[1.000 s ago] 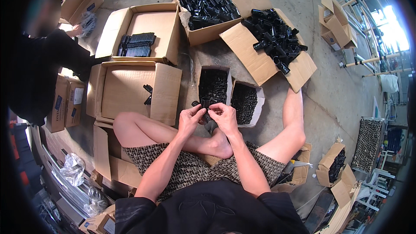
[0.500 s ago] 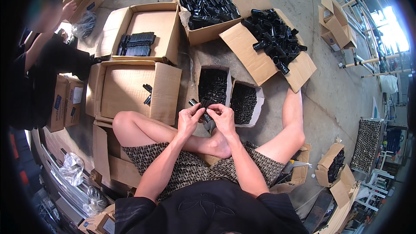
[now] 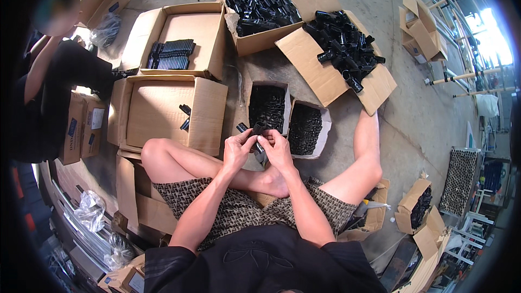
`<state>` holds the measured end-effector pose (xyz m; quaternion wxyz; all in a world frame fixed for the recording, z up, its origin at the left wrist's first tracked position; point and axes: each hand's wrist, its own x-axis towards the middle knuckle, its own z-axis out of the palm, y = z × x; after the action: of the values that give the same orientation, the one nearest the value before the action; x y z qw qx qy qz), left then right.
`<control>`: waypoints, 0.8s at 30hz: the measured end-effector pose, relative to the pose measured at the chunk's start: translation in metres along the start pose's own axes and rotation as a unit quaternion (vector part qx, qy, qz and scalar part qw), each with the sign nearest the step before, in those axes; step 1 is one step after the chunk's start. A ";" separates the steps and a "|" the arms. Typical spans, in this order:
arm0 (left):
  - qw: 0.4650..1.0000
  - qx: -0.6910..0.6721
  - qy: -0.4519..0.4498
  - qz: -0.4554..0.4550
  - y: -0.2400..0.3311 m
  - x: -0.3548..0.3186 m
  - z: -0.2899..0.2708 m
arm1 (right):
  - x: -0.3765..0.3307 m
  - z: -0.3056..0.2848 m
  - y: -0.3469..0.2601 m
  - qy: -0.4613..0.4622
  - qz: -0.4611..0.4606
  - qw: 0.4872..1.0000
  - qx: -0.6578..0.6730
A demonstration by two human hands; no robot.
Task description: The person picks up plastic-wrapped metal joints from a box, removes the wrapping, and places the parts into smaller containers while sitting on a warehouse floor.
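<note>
I sit on the floor with my legs folded. My left hand (image 3: 239, 149) and my right hand (image 3: 277, 149) meet in front of me, both gripping a small black plastic part (image 3: 253, 130). The fingers hide most of it. Just beyond my hands stand two small open boxes, one (image 3: 267, 106) and the other (image 3: 305, 127), each full of tiny black pieces.
A large open carton (image 3: 163, 111) with a few black parts lies at my left. Behind it, a carton (image 3: 184, 27) holds stacked black pieces. Two cartons, one (image 3: 260, 8) and another (image 3: 342, 54), hold piled black tubes. Another person (image 3: 54, 87) sits at far left.
My hands stay together on the black part, turning it slightly. The person at the left has shifted an arm and leaned.
</note>
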<state>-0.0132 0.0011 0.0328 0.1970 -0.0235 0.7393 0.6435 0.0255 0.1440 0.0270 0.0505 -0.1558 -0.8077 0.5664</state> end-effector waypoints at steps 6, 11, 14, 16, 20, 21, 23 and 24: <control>1.000 0.017 0.000 -0.007 -0.003 0.000 -0.001 | 0.005 -0.013 -0.011 -0.064 0.052 0.995 -0.054; 1.000 0.005 -0.006 -0.012 0.000 0.000 0.000 | 0.002 -0.004 -0.001 -0.029 0.026 0.999 0.011; 1.000 0.022 -0.007 -0.013 -0.004 0.001 -0.003 | 0.009 -0.013 -0.010 -0.098 0.090 0.985 -0.114; 1.000 0.009 -0.003 -0.009 -0.001 0.000 -0.001 | 0.004 -0.011 -0.013 -0.056 0.075 0.995 -0.039; 1.000 -0.009 -0.007 -0.009 -0.001 0.000 0.000 | 0.003 -0.006 -0.001 -0.050 0.058 0.997 -0.030; 1.000 -0.016 -0.008 -0.012 -0.003 -0.001 0.000 | 0.006 -0.013 -0.001 -0.085 0.079 0.989 -0.088; 1.000 -0.026 -0.008 -0.016 0.002 -0.002 0.000 | 0.007 -0.012 0.000 -0.083 0.078 0.987 -0.110; 0.999 -0.044 -0.005 -0.014 0.000 -0.002 0.001 | 0.005 -0.009 0.000 -0.067 0.074 0.994 -0.049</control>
<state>-0.0114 0.0019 0.0330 0.2088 -0.0389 0.7088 0.6726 0.0235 0.1536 0.0300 -0.0534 -0.1797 -0.8220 0.5377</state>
